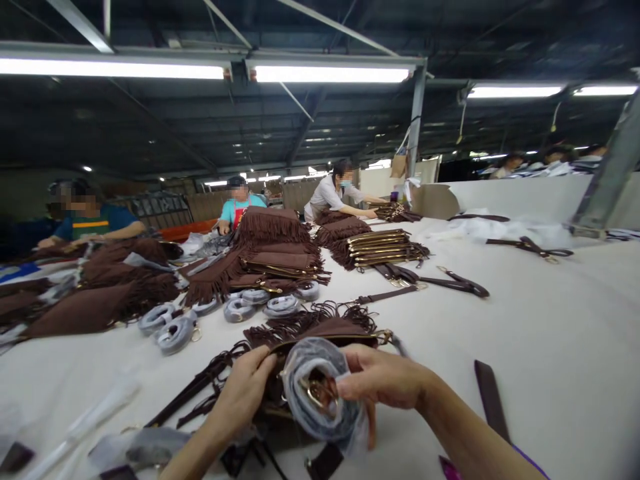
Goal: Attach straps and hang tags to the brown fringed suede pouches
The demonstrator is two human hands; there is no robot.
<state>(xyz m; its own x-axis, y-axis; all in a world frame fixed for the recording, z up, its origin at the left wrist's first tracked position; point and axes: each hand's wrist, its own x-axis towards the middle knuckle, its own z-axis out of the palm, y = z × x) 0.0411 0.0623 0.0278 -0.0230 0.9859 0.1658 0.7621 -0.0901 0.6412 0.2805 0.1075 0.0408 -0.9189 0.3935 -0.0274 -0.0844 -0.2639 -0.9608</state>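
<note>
A brown fringed bag [335, 327] lies on the white table in front of me, its zipped top open toward me. My left hand [253, 377] grips the left edge of the bag's opening, fingers partly inside. My right hand [383, 379] holds a coiled strap wrapped in clear plastic [315, 357] over the opening, thumb on the front of the coil. Gold metal hooks show in the coil's centre. The coil hides much of the bag's near side.
Several wrapped strap coils [175, 333] lie beyond the bag, left of centre. Behind them are piles of brown fringed bags [275, 257]. Loose brown straps [457, 283] lie to the right, one [493, 400] near my right forearm. Three people work across the white table [550, 320].
</note>
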